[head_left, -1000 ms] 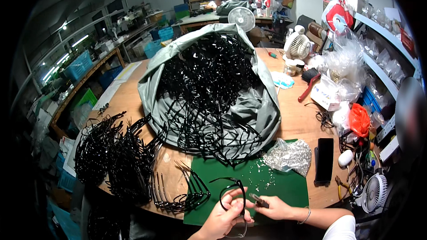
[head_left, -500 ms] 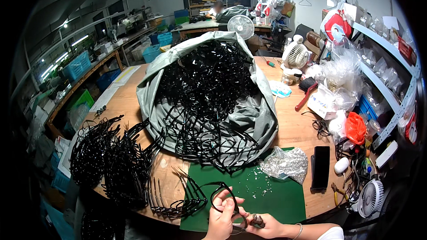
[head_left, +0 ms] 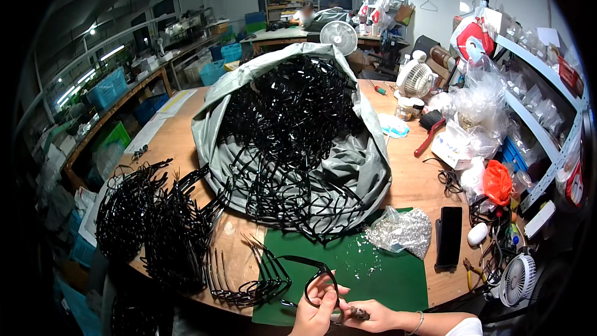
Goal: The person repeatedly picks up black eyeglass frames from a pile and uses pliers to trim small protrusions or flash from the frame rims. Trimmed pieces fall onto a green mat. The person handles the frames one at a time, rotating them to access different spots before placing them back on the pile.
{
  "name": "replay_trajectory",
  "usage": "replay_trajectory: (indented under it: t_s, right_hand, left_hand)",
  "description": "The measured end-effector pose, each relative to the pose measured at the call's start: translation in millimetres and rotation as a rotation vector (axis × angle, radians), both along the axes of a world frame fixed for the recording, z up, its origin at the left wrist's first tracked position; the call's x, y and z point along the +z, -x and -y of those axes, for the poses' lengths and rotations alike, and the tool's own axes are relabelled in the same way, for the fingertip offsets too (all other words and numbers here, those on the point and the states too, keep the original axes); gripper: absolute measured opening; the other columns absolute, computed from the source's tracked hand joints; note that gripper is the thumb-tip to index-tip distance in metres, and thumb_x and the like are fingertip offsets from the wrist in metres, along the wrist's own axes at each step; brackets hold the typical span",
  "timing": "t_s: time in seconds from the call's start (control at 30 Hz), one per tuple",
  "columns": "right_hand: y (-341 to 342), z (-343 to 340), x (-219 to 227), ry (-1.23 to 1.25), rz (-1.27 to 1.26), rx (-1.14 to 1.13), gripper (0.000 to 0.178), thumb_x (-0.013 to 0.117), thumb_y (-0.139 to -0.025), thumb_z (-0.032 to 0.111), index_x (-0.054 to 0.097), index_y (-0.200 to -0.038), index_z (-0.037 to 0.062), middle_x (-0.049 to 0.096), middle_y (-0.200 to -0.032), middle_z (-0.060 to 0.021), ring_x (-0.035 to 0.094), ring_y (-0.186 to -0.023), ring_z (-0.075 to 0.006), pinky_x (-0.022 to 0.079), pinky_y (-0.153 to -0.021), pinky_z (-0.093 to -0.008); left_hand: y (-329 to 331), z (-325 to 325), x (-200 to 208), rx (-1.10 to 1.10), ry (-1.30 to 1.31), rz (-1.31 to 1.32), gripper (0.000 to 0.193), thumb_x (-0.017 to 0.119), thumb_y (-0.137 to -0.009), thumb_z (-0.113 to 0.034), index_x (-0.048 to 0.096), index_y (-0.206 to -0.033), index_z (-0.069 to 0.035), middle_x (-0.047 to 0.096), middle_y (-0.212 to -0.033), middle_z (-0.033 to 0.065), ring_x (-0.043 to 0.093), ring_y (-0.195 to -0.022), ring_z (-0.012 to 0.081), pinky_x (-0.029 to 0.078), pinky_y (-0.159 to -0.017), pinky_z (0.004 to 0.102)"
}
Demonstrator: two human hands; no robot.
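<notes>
My left hand (head_left: 316,312) grips a black eyeglass frame (head_left: 328,272) by the front, low over the green mat (head_left: 398,286). One temple of the frame reaches left, and another dark tip shows lower, beside the hand. My right hand (head_left: 377,316) is closed around a small brown-grey tool (head_left: 359,313) whose kind I cannot make out; its working end is hidden at the frame. Left of my hands stands a row of black eyeglass frames (head_left: 258,289). Small clear bits (head_left: 373,261) lie scattered on the mat beside a plastic bag (head_left: 404,233) full of them.
A large grey sack (head_left: 373,149) spills black eyeglass frames beyond the mat. More frames are heaped (head_left: 177,236) at the left table edge. To the right are a black phone (head_left: 448,236), pliers (head_left: 474,270), a small fan (head_left: 518,278) and a brush (head_left: 429,140).
The eyeglass frame has turned in my left hand and shifted slightly right; a dark temple tip now shows left of the hand. My right hand has barely moved and keeps its tool.
</notes>
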State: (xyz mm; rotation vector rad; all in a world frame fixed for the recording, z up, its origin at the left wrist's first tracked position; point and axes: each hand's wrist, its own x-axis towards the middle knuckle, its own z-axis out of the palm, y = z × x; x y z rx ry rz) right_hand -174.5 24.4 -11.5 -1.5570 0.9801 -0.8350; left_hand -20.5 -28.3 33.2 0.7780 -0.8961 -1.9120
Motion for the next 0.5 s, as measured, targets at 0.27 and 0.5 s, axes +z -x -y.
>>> replay_trajectory:
  t_s: [0.27,0.5]
  right_hand:
    - [26.4,-1.8,-43.7,-0.196,-0.044,-0.448,0.006,0.052,-0.078,-0.002,0.050,-0.074,0.0016,0.048,-0.067,0.0005,0.043,-0.062,-0.0051,0.036,-0.053,-0.0205]
    - [11.4,-14.8,-61.7,0.127,-0.148,-0.394,0.007,0.058,-0.074,0.001,0.051,-0.073,0.0009,0.053,-0.069,-0.0081,0.050,-0.061,-0.0180,0.041,-0.057,-0.0256]
  left_hand:
    - [-28.2,-5.3,-59.9,-0.091,0.458,0.518,0.031,0.048,-0.085,-0.003,0.041,-0.114,0.008,0.058,-0.093,0.0133,0.060,-0.075,0.0123,0.050,-0.064,0.0234]
    - [-37.5,10.4,-66.3,-0.034,0.333,0.665,0.029,0.050,-0.085,-0.008,0.045,-0.109,0.007,0.058,-0.094,0.0139,0.060,-0.065,0.0127,0.048,-0.060,0.0235]
